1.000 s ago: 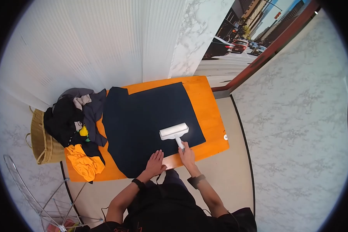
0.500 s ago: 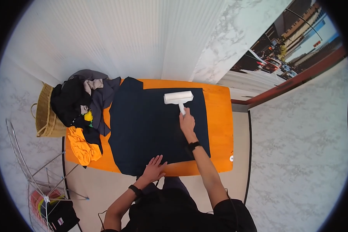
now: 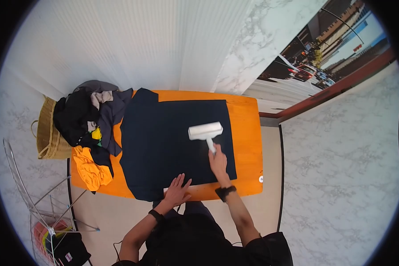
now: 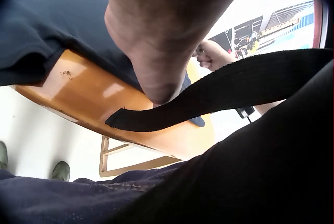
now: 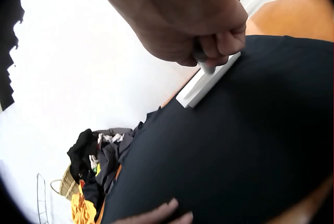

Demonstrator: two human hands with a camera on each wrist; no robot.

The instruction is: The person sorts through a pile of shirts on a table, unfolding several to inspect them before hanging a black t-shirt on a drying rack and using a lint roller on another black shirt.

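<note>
A dark navy garment (image 3: 173,137) lies spread flat over the orange table (image 3: 246,133). My right hand (image 3: 218,164) grips the handle of a white lint roller (image 3: 205,130), whose roller head lies on the right part of the cloth. In the right wrist view the fingers (image 5: 222,46) are curled round that handle, with the lint roller's white head (image 5: 201,88) beyond them. My left hand (image 3: 177,189) rests with fingers spread on the garment's near edge. The left wrist view shows mostly the heel of that hand (image 4: 156,46), its fingers hidden.
A pile of dark clothes (image 3: 77,115) and an orange cloth (image 3: 92,168) sit at the table's left end, beside a wicker basket (image 3: 48,133). A metal drying rack (image 3: 51,230) stands at the lower left. Walls border the table at the back and right.
The lint roller first went away from me across the garment, then came partway back toward me in my right hand. My left hand stays at the near edge; the head view has shifted.
</note>
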